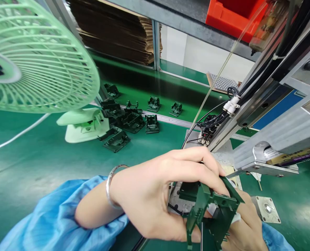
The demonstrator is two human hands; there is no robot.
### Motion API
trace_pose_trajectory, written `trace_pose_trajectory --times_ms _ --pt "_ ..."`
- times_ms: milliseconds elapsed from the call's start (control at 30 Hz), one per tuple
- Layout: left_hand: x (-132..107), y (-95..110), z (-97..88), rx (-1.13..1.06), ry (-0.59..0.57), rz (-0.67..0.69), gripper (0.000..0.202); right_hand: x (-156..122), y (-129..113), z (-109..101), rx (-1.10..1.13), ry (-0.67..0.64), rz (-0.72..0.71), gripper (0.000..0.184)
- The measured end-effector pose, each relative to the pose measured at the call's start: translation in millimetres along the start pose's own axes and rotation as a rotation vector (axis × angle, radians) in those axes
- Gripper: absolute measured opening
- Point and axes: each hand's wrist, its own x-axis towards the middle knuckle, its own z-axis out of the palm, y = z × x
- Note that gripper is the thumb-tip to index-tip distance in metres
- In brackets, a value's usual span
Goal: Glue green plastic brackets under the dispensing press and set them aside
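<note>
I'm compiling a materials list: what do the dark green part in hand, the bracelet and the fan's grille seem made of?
Dark green part: probably moulded plastic, satin; thin walls, uniform colour. Bracelet: likely polished metal; silvery, bright glints. Fan grille: apparently smooth plastic; even, pale green ribs.

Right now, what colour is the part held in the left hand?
The part is dark green, shown best in the head view.

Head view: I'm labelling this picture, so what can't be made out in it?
All in the head view:
Right hand: partly hidden behind the dark green part.
Fan: cut off by the left edge.
Red bin: cut off by the upper edge.
Gold-and-purple label: print too small.
</note>
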Motion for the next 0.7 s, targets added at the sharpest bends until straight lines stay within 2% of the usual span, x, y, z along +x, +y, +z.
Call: trace_pose_trajectory --times_ms 67,167,233,400,533,633,700 --pt "0 -2 0.2 -0.009 0.009 -0.018 0.048 2 2 1 0.021 0.008 -0.012 0.007" --pt "-2 -4 1.3 -0.022 0.05 -0.047 0.045 2 2 10 0.035 0.165 0.039 0.012" --pt "-3 -5 2.1 -0.03 0.077 -0.067 0.046 1 0 17 0.067 0.204 0.051 0.015" --pt "-4 -5 4.0 -0.099 0.094 -0.093 0.056 -5 -5 23 0.13 0.138 -0.002 0.02" --pt "-5 -6 4.9 -0.112 0.092 -0.103 0.058 -3 -5 19 0.099 0.162 -0.034 0.025" --pt "-5 -6 4.8 -0.091 0.075 -0.111 0.059 -1 -2 14 0.092 0.065 -0.057 0.017" --pt "-5 -6 4.8 -0.072 0.089 -0.117 0.059 -2 -1 12 0.064 0.058 -0.031 0.011"
